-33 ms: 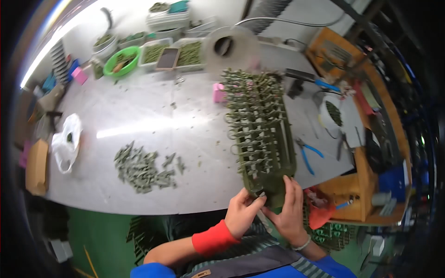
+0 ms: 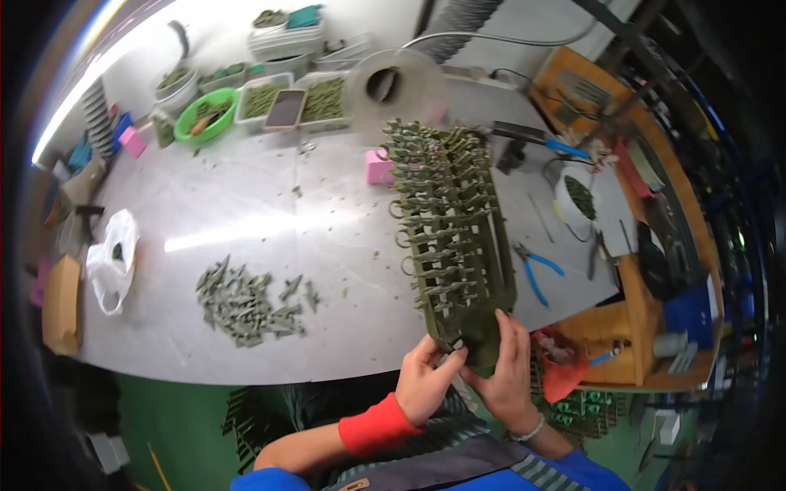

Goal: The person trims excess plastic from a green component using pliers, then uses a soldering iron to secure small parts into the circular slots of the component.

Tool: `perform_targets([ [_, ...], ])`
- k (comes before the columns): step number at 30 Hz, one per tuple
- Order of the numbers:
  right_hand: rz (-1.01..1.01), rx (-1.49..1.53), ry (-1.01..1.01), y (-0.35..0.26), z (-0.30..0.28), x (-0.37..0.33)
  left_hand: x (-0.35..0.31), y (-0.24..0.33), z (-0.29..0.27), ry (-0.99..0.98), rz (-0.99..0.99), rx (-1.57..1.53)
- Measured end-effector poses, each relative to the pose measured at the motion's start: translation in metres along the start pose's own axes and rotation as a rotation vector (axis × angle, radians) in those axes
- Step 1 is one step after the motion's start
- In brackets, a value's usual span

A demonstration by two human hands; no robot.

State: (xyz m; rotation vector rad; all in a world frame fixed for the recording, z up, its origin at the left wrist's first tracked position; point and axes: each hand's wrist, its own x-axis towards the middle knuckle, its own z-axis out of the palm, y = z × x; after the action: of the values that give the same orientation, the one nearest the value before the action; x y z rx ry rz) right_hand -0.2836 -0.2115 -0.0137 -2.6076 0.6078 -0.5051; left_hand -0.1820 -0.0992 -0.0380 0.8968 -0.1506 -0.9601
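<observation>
An olive-green rack (image 2: 485,317) with rows of small hooked, clip-like green parts (image 2: 442,217) lies lengthwise on the table, its near end at the front edge. My left hand (image 2: 426,385), with a red wristband, is closed at the rack's near left corner, thumb and forefinger pinched by a small pale piece (image 2: 458,344). Whether that piece is loose or part of the rack I cannot tell. My right hand (image 2: 503,380) grips the near right corner, fingers along the side and thumb underneath.
Loose grey-green pieces (image 2: 246,303) lie in a pile to the left. Blue-handled pliers (image 2: 537,274) rest right of the rack. A pink block (image 2: 378,167) touches its far left side. Behind are a green bowl (image 2: 182,123), bins of parts, a phone (image 2: 286,110) and a translucent funnel-shaped hood (image 2: 426,94).
The whole view has shifted slightly, so the table things sit a little further left. My hands keep the same hold at the rack's near end.
</observation>
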Motion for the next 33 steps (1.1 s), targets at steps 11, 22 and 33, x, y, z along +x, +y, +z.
perform_targets([
  [11, 0.452, 1.647, 0.038, 0.033, -0.008, -0.015, -0.031, 0.043, -0.009, -0.414, 0.388, 0.786],
  [22, 0.564, 2.119, -0.317, 0.022, 0.02, -0.012, -0.011, 0.001, -0.045, -0.086, -0.291, -0.283],
  [33, 0.653, 2.368, -0.417, 0.021, 0.046, -0.016, 0.001, 0.005, -0.051, -0.143, -0.124, -0.221],
])
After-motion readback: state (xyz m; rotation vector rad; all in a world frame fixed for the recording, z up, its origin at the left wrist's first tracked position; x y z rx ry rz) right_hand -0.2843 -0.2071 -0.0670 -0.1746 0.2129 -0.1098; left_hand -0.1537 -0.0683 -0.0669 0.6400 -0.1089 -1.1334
